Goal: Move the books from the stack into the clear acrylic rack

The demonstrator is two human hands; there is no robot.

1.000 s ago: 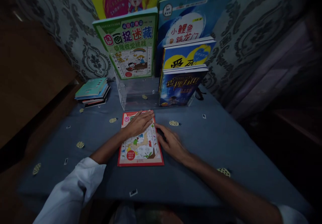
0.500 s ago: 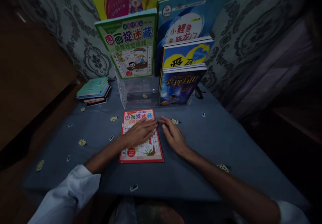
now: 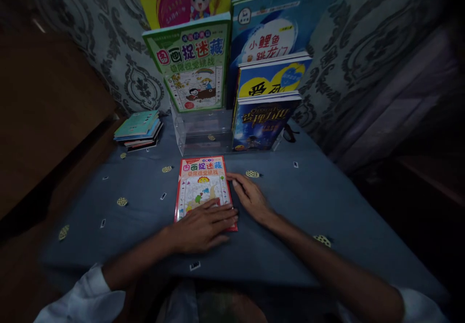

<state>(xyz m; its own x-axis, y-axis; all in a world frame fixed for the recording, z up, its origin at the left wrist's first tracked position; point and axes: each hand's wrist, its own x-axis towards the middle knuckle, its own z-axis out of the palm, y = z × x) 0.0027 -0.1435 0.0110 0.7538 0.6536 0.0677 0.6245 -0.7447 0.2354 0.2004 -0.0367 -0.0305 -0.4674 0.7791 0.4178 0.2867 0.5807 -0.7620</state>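
A thin picture book with a red border (image 3: pixel 198 185) lies flat, cover up, on the blue-grey tablecloth (image 3: pixel 145 231). My left hand (image 3: pixel 205 225) rests flat across the lower part of its cover, fingers stretched out to the right, hiding the bottom of the page. Beside the book's right edge is my right hand (image 3: pixel 252 199), its fingertips at the upper right edge and its fingers extended. Nothing is held in either hand.
Behind the book stands a clear acrylic rack (image 3: pixel 203 136) with a green picture book (image 3: pixel 196 66), a dark blue book (image 3: pixel 263 122) and several more. A stack of small books (image 3: pixel 140 129) lies at the left back. A patterned curtain (image 3: pixel 141 81) hangs behind.
My left hand has slid down the cover toward me, uncovering the book's upper and middle picture. The right hand stays at the book's right edge. The view has shifted slightly.
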